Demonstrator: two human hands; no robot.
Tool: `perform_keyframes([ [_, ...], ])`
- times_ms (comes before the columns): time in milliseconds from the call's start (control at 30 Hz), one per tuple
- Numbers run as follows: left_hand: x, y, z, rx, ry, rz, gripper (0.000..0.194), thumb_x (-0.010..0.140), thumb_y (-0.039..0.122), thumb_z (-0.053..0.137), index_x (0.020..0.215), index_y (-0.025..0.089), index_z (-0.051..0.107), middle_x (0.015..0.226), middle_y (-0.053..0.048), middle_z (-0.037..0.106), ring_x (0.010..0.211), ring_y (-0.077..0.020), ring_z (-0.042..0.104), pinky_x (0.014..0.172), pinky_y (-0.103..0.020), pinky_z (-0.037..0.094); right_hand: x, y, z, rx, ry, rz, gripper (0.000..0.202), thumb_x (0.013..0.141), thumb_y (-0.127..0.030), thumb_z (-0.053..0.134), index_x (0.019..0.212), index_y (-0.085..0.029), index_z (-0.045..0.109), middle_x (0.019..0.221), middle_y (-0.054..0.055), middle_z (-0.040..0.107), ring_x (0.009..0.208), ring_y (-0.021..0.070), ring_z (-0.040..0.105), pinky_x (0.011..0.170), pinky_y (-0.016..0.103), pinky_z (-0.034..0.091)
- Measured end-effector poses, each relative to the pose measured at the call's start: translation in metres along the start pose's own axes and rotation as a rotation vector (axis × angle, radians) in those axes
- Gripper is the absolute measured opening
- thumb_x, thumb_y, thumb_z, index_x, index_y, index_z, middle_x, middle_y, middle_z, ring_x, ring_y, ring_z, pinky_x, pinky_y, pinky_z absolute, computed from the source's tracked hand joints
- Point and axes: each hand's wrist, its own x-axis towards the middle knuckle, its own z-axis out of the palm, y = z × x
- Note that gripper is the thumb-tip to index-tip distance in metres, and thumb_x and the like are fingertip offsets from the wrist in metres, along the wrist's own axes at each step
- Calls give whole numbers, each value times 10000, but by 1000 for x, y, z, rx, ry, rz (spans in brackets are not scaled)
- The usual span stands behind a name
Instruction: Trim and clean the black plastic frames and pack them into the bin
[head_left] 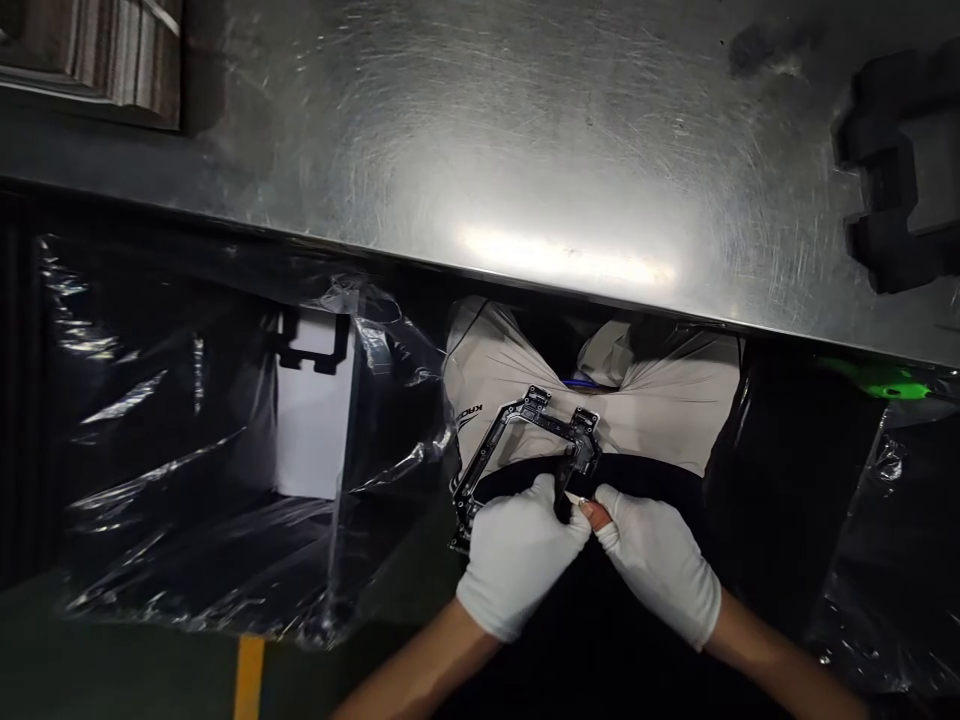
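A black plastic frame (491, 440), open in the middle with blocky corner tabs, is tilted above my lap. My left hand (521, 555), in a white glove, is closed around its near side. My right hand (656, 555) is also in a white glove, with a bare thumb tip sticking out of it. Its fingers are pinched beside the frame's near right corner, almost touching my left fingers. A tiny pale, shiny bit shows at the thumb tip, too small to name.
A scratched metal table (525, 130) spans the top, its edge just beyond my knees. Dark frame-shaped parts (877, 170) lie at its right, a cardboard stack (112, 60) at its left. A plastic-lined bin (187, 450) at left holds a white box (311, 430); more plastic sheeting (892, 560) is at right.
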Motion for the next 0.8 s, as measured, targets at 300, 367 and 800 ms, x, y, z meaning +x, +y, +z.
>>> perform_keyframes([
  [300, 2, 11, -12, -1, -177, -105, 354, 1009, 500, 547, 949, 198, 723, 787, -130, 796, 800, -374, 811, 676, -402, 446, -1, 10, 8, 126, 52, -36, 504, 1177, -568, 290, 945, -239, 593, 798, 18, 695, 664, 183, 610, 650, 315, 291],
  [367, 5, 10, -11, -34, -169, -134, 367, 1013, 512, 546, 969, 192, 718, 801, -132, 797, 798, -365, 804, 682, -400, 441, -1, 15, 10, 226, 79, -40, 534, 1158, -625, 275, 912, -245, 558, 786, 19, 663, 662, 185, 579, 659, 316, 324],
  [800, 15, -47, -155, -1846, -317, 397, 503, 1094, 616, 519, 839, 214, 682, 416, 71, 353, 329, -97, 288, 372, -207, 275, -40, 61, -118, 442, 465, -13, 519, 1079, -719, 442, 1187, -265, 670, 979, 50, 723, 892, 248, 695, 765, 344, 545],
])
